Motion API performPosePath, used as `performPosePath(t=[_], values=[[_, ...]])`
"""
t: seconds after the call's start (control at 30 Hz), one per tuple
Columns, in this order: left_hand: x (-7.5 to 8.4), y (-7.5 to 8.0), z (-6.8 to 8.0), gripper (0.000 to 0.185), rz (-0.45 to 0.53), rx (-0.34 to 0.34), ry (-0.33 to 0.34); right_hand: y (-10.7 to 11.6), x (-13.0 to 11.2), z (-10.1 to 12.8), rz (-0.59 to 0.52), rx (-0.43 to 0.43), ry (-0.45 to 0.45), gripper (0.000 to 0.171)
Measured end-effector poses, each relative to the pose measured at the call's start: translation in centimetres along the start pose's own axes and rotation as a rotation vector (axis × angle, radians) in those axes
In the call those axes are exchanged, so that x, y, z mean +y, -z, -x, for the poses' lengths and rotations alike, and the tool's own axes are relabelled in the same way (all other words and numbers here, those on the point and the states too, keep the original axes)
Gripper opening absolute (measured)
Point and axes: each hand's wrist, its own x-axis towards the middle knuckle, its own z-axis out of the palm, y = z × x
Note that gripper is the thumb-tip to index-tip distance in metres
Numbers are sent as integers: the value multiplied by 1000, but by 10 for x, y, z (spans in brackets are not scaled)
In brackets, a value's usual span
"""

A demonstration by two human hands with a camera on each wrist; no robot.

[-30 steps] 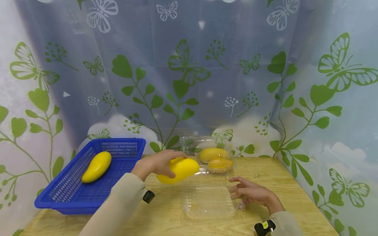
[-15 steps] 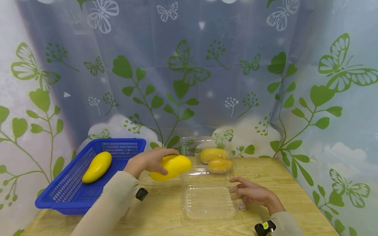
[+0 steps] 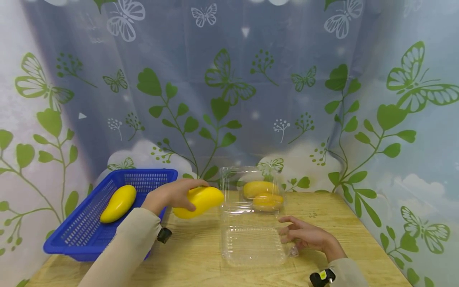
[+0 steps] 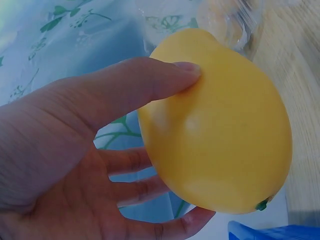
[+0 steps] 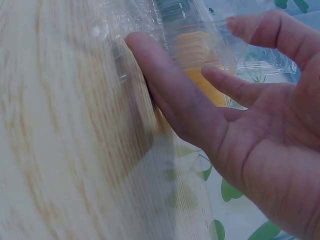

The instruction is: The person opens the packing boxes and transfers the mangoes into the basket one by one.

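Between the blue basket (image 3: 107, 215) and the clear plastic box (image 3: 252, 217), the left hand (image 3: 170, 196) holds a yellow mango (image 3: 198, 201) up off the surface (image 3: 201, 259). Its grip is clamped on the fruit: in the left wrist view the thumb (image 4: 145, 82) lies across the top of the mango (image 4: 220, 125) and the other fingers curl under it. The mango's far end comes close to the left edge of the box's raised lid.

The right hand (image 3: 305, 236) rests at the right side of the clear plastic box, fingers loosely spread and straight, its grip apart and clamped on nothing. In the right wrist view the fingers (image 5: 170, 87) press against the thin clear plastic (image 5: 190, 30).

Two more mangoes (image 3: 263, 195) lie in the far half of the box. Another mango (image 3: 118, 203) lies in the blue basket, which sits on the left part of the wooden surface. A cloth with green leaves and butterflies (image 3: 229, 79) hangs behind.
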Motion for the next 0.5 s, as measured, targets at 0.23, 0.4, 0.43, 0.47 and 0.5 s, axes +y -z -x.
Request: performPosePath(t=[0.23,0.4,0.43,0.47,0.5], values=[[-8,6,1,75,-7,-14,-1,0,2,0,-25,-9,-1,68],[-15,12,3,76,-24,-14,10,0,2,-1,-45,-4,-18,69],[-17,13,4,76,-24,-14,17,0,2,-1,-44,-2,-21,69],[-18,15,5,76,-22,-13,23,1,2,-1,-43,0,-23,70],[-20,16,6,76,-18,-13,28,1,2,0,-41,2,-23,69]])
